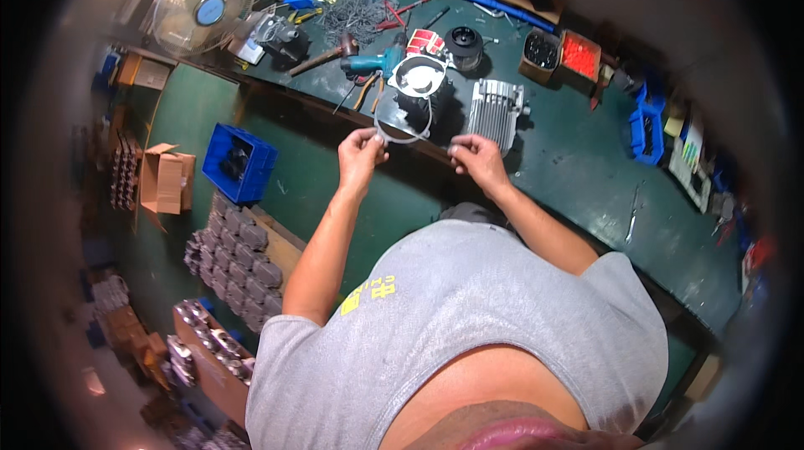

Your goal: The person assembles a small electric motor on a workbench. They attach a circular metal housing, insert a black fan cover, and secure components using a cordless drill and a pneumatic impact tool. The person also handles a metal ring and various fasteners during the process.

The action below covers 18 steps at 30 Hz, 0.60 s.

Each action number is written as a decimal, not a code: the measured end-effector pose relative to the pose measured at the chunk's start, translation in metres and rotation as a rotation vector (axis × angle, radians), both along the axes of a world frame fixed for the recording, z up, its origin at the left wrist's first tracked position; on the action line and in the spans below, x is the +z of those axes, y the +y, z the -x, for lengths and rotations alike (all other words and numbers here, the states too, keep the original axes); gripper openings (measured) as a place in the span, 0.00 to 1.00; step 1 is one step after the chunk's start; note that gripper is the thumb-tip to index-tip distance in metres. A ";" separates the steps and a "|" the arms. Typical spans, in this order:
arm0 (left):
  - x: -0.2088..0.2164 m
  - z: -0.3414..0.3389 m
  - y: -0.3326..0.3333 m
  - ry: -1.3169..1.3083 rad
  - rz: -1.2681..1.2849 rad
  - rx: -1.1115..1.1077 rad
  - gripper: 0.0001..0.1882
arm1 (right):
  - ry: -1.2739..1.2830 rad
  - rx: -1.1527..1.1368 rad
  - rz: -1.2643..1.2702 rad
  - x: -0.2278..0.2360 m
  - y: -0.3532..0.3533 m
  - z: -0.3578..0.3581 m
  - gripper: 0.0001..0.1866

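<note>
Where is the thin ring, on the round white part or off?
Off: the left hand pinches the thin ring by its edge, its lower curve showing below the round white part.

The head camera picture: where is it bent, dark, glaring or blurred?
Head view: the long green workbench bows toward the rim, and the corners fall black; head view: pale sheen shows on the bench's right part, and the white round metal part looks washed out; head view: the right hand seems slightly blurred at its tips.
</note>
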<state>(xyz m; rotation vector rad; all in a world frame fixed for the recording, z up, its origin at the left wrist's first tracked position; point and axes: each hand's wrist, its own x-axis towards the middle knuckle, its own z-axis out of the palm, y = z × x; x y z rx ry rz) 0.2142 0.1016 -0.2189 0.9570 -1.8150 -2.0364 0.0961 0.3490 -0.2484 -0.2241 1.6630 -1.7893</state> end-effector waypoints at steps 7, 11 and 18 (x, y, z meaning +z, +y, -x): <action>0.005 0.082 -0.062 -0.076 0.019 -0.196 0.10 | 0.090 -0.219 0.023 -0.022 -0.062 0.030 0.14; 0.005 0.123 -0.083 -0.108 0.021 -0.312 0.10 | 0.107 -0.312 -0.007 -0.028 -0.086 0.039 0.15; -0.012 0.163 -0.115 -0.141 -0.095 -0.527 0.08 | 0.075 -0.527 -0.122 -0.024 -0.118 0.033 0.15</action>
